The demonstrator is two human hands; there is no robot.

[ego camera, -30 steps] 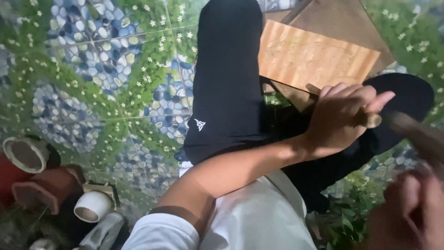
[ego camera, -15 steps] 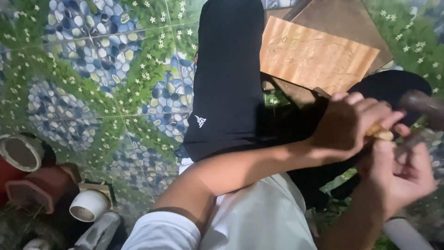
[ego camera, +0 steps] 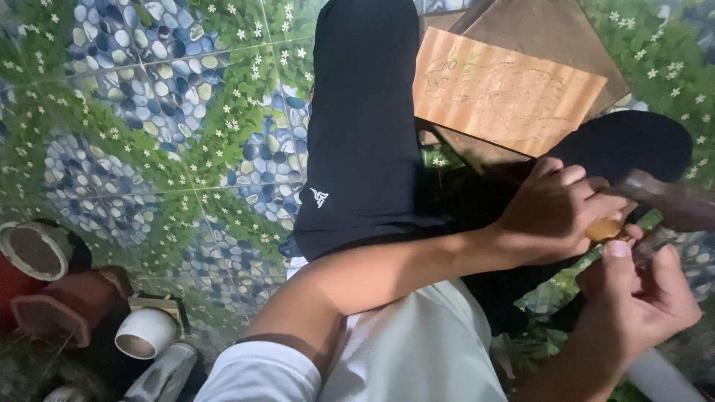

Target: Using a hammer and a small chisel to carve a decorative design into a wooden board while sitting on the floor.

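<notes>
My left hand (ego camera: 555, 216) reaches across my lap and is closed around a small tool with a yellowish wooden end (ego camera: 603, 229). Just below it, my right hand (ego camera: 633, 301) is raised, with thumb and fingers pinched on a blurred dark brown tool (ego camera: 666, 202) that sticks out to the right. The two hands almost touch over my right leg. A light wooden board (ego camera: 506, 93) with faint drawn lines lies on a darker board (ego camera: 551, 30) beyond my knees. I am sitting, in black trousers (ego camera: 365, 134) and a white shirt.
The floor is tiled with a blue pebble and green flower pattern (ego camera: 149, 112). At the lower left stand terracotta pots (ego camera: 63, 309), a round sieve-like rim (ego camera: 33, 249), a white cup (ego camera: 145, 333) and a metal cylinder (ego camera: 164, 376). A white pipe (ego camera: 659, 376) lies at the lower right.
My right hand has come up from the lower right edge to meet the left hand. The dark brown tool has swung closer to the yellowish end. The left hand has barely moved.
</notes>
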